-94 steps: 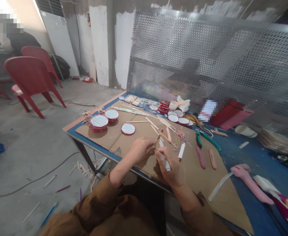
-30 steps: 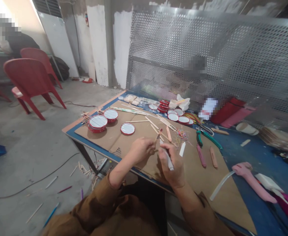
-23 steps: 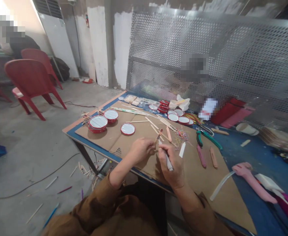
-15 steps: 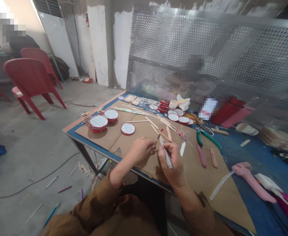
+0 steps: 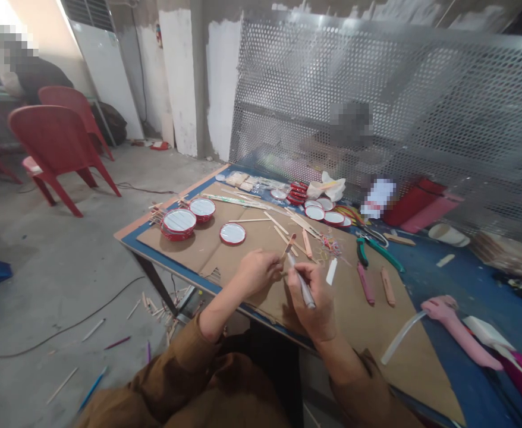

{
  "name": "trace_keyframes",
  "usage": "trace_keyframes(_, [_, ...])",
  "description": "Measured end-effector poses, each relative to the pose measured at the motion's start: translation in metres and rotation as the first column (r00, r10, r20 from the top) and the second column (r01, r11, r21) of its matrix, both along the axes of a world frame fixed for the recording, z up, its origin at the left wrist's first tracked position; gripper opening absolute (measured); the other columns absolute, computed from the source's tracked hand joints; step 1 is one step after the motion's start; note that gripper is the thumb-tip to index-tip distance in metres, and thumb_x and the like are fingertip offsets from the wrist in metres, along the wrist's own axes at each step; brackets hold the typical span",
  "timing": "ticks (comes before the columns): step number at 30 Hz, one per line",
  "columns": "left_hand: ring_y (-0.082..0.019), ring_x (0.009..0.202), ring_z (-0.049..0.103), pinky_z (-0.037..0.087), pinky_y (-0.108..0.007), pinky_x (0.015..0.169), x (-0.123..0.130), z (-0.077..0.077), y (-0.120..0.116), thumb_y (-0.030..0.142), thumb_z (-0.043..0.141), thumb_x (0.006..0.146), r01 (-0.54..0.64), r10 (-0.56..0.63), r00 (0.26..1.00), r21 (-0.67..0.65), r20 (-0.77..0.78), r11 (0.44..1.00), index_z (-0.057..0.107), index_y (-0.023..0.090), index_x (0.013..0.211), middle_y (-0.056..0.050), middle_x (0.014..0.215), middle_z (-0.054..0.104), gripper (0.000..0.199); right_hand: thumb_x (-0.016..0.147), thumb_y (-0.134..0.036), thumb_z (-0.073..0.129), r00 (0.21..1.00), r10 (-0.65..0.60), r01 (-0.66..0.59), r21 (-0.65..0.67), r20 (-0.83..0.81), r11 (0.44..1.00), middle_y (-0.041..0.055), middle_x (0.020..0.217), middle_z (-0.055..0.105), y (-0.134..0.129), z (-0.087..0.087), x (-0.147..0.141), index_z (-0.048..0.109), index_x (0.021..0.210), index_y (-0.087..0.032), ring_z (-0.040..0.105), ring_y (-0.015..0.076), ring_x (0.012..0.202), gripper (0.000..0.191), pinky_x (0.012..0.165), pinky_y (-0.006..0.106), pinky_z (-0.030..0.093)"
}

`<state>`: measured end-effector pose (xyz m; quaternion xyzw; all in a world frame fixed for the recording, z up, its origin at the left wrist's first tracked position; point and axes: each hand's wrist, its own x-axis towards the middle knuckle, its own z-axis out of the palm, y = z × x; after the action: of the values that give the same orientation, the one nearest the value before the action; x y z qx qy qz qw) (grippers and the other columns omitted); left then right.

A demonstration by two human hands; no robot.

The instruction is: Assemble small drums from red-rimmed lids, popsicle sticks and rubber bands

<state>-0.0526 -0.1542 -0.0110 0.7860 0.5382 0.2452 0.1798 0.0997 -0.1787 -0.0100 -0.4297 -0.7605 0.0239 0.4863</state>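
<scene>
Pinched in the fingers of my left hand (image 5: 257,272) is a small wooden stick (image 5: 289,243) with a reddish-brown upper end, standing up at a tilt. My right hand (image 5: 314,306) is closed around a whitish marker pen (image 5: 305,291), its tip close to the stick; whether they touch I cannot tell. Both hands are over the brown cardboard (image 5: 359,351) near the table's front edge. Just beyond them lie loose wooden sticks (image 5: 283,239), an orange cutter-like piece (image 5: 307,244), a white strip (image 5: 331,271) and a heap of small coloured rubber bands (image 5: 330,242).
Red-rimmed white discs (image 5: 233,233) and stacks of them (image 5: 178,221) are at left. Teal-handled pliers (image 5: 383,254), a pink cutter (image 5: 365,284) and a pink glue gun (image 5: 461,330) lie at right. A perforated metal panel (image 5: 288,77) borders the back. Red chairs (image 5: 56,137) stand far left.
Almost nothing differs. The marker pen in my right hand has shifted very slightly, while my left hand keeps the stick in the same place.
</scene>
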Motion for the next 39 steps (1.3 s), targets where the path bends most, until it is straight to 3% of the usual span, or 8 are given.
trace_keyframes(8, [-0.015,0.074,0.053,0.035,-0.024,0.068,0.0002,0.0007,-0.0009,0.025,0.047,0.091,-0.002,0.002,1.0,0.007,0.004,1.0,0.061,0.019,0.079,-0.001,0.078,0.065,0.02,0.087,-0.025,0.054,1.0,0.004,-0.004,0.013,-0.03,1.0,0.0011,0.075,0.061,0.0026,-0.0058,0.0025,0.055,0.089,-0.019,0.059,0.0133,0.065,0.006,0.062,0.025,0.05])
trace_keyframes(39, [-0.016,0.074,0.054,0.034,-0.024,0.065,0.0005,0.0027,-0.0019,0.026,0.048,0.091,-0.008,0.008,0.999,0.012,-0.034,1.0,0.063,0.019,0.081,-0.002,0.078,0.066,0.02,0.089,-0.027,0.052,1.0,0.022,-0.022,0.006,-0.021,1.0,0.0013,0.076,0.061,0.0013,-0.003,0.0031,0.054,0.091,-0.02,0.059,0.0139,0.065,0.007,0.062,0.026,0.049])
